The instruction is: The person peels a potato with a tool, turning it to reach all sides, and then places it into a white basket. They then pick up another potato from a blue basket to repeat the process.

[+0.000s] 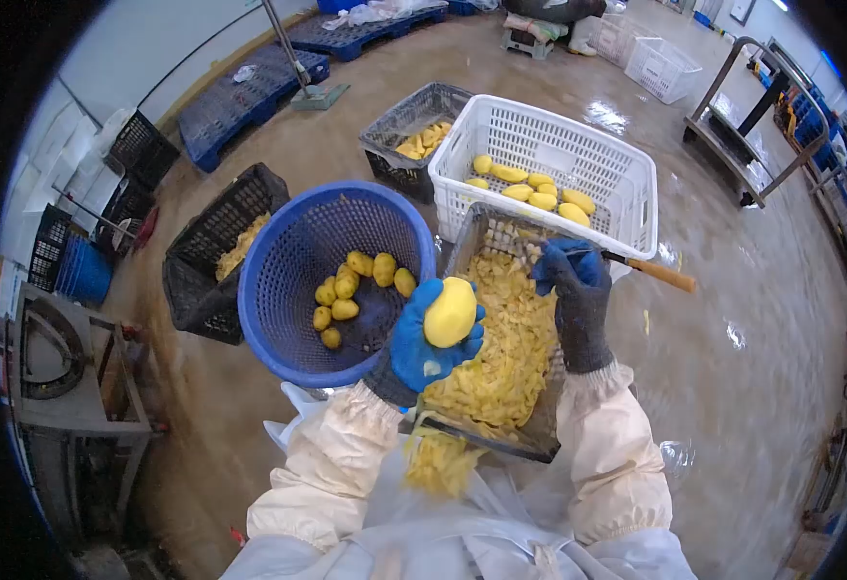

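My left hand [414,348], in a blue-coated glove, cradles a peeled yellow potato [450,313], its fingers curled around it. In my gloved right hand [578,290] is a wooden-handled peeler [663,274]. Its handle sticks out to the right, and my fingers mostly hide its blade. Both hands are above a dark crate [530,447] heaped with yellow potato peelings [496,358]. To the left stands a blue perforated basket [273,280] with several unpeeled potatoes [346,280]. Beyond the peelings, a white crate [626,184] contains several peeled potatoes [543,193].
A black crate [191,280] with peelings stands left of the basket. Another dark crate [385,140] holds yellow pieces behind it. Blue pallets [240,106] lie by the wall. A metal cart [732,145] stands at right on the wet floor [732,387]. A grey machine [85,406] is at left.
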Available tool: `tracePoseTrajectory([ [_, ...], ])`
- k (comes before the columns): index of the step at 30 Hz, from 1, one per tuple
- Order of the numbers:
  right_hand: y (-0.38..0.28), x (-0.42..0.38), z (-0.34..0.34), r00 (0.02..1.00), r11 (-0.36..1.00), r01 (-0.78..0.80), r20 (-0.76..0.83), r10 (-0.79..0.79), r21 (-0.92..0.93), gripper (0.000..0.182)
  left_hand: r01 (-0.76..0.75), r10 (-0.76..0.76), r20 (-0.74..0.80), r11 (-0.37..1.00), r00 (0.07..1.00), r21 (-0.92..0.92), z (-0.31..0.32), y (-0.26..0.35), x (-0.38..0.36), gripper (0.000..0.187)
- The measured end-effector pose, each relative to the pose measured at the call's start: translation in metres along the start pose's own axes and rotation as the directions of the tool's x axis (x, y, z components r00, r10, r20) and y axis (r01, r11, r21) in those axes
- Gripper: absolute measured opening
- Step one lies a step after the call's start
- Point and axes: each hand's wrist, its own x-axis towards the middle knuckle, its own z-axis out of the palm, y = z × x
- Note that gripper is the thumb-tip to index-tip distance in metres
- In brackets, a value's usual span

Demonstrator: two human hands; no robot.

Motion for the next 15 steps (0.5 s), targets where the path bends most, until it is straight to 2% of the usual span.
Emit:
tracePoseTrajectory([
  [1, 0.002, -0.004, 0.002, 1.0, 1.0, 0.006, 0.001, -0.006, -0.001, 0.013, -0.029, 0.03, -0.018, 0.999, 0.999, 0.041, 0.001, 0.001, 0.001, 0.047],
  [2, 0.007, -0.017, 0.008, 0.991, 0.997, -0.067, 0.118, 0.064, 0.025, 0.015, -0.028, 0.028, -0.013, 0.999, 1.0, 0.044, 0.001, 0.002, 0.001, 0.047],
  [3, 0.01, -0.028, 0.016, 0.963, 0.988, -0.146, 0.234, 0.132, 0.042, 0.016, -0.102, 0.109, -0.024, 0.975, 0.994, 0.198, 0.0, 0.001, -0.001, 0.049],
  [4, 0.013, -0.037, 0.022, 0.923, 0.984, -0.148, 0.343, 0.174, -0.101, 0.019, -0.167, 0.188, -0.026, 0.923, 0.982, 0.348, 0.0, 0.0, -0.003, 0.051],
  [5, 0.016, -0.032, 0.017, 0.925, 0.984, -0.151, 0.336, 0.176, -0.098, 0.019, -0.16, 0.181, -0.029, 0.923, 0.983, 0.35, 0.002, -0.003, -0.005, 0.051],
  [7, 0.024, -0.006, -0.006, 0.985, 0.984, -0.175, 0.003, 0.175, 0.018, 0.019, -0.247, 0.172, 0.195, 0.842, 0.966, 0.479, 0.015, -0.008, -0.009, 0.057],
  [8, 0.022, 0.007, -0.028, 0.99, 0.986, -0.128, -0.039, 0.133, 0.107, 0.02, -0.278, 0.173, 0.236, 0.789, 0.956, 0.548, 0.014, -0.008, -0.01, 0.069],
  [9, 0.023, 0.011, -0.038, 0.993, 0.987, -0.086, -0.074, 0.097, 0.135, 0.02, -0.274, 0.162, 0.243, 0.786, 0.956, 0.554, 0.014, -0.006, -0.009, 0.069],
  [10, 0.011, 0.005, -0.033, 0.991, 0.982, -0.123, -0.026, 0.128, 0.143, 0.019, -0.39, 0.277, 0.283, 0.514, 0.918, 0.764, 0.014, -0.004, -0.008, 0.073],
  [11, 0.0, -0.005, -0.025, 0.987, 0.976, -0.161, 0.024, 0.159, 0.148, 0.018, -0.442, 0.37, 0.357, 0.175, 0.858, 0.88, 0.015, -0.003, -0.006, 0.077],
  [12, -0.013, -0.017, -0.012, 0.959, 0.96, -0.268, 0.124, 0.256, 0.087, 0.017, -0.357, 0.356, 0.299, 0.109, 0.885, 0.928, 0.016, -0.003, -0.004, 0.087],
  [13, -0.02, -0.026, -0.002, 0.909, 0.93, -0.368, 0.215, 0.356, 0.017, 0.015, -0.356, 0.349, 0.3, 0.108, 0.888, 0.928, 0.019, -0.003, -0.004, 0.087],
  [14, -0.011, -0.026, -0.002, 0.915, 0.959, -0.282, 0.295, 0.275, -0.017, 0.013, -0.383, 0.341, 0.391, -0.092, 0.855, 0.919, 0.022, -0.004, -0.004, 0.087],
  [15, 0.0, -0.02, -0.014, 0.916, 0.958, -0.286, 0.289, 0.278, -0.013, 0.013, -0.396, 0.314, 0.476, -0.287, 0.821, 0.872, 0.023, -0.006, -0.005, 0.088],
])
